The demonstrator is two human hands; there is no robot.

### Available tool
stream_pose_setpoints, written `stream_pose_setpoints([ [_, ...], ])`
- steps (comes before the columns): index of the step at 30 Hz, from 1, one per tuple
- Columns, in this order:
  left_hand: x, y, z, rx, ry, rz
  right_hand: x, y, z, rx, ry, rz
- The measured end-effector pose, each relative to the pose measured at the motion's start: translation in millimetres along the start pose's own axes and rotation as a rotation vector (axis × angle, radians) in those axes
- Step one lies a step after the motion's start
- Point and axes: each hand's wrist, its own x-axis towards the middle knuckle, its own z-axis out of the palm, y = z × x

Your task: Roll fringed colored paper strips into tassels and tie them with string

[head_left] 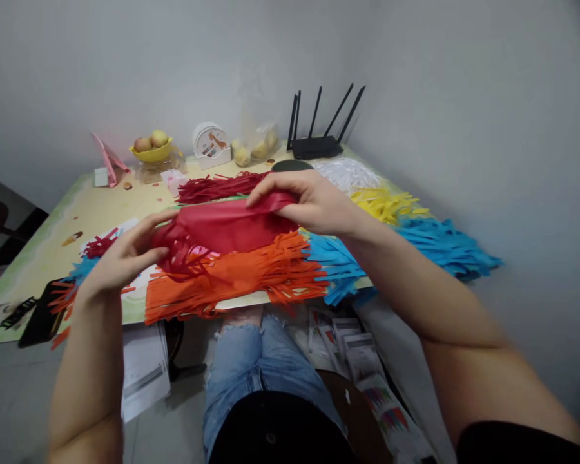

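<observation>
Black top over blue jeans
The jeans were frayed; a short black sleeve showed on the right; left hand and right hand were bare.

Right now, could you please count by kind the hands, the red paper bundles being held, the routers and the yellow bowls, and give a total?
Hands (left hand, right hand): 2
Held red paper bundle: 1
Router: 1
Yellow bowl: 1
Total: 5

it's the sheet between left hand and right hand, strip bundle along the table's near edge, router back right, fruit bowl back left!
</observation>
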Motion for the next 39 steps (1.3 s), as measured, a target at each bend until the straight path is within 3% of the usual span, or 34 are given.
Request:
stream_pose_setpoints([
  [4,14,-19,18.6,0.017,0.077,-0.010,4,10,12,0.039,0.081,0.134],
  [7,32,-31,32.3,0.103,0.076,-0.067,4,17,19,0.131,0.065,0.208],
  [11,58,-31,57.4,0.086,-0.002,0.066,2,12,13,0.169,0.004,0.257],
  [17,77,-11,82.3,-0.075,-0.035,0.003,-3,-7,-4,-0.255,-0.015,0.104],
  [22,67,9,79.4,-0.097,-0.163,-0.026,-1,-3,-2,-0.469,-0.004,0.136],
  [26,56,10,69.3,-0.004,-0.060,0.027,0,6,-1,-0.336,0.029,0.125],
  [32,40,8,57.7,-0.017,0.024,-0.003,-6,9,6,-0.132,0.002,0.111],
  [39,21,3,47.0,-0.066,0.194,0.095,-13,11,9,0.075,0.032,0.049],
])
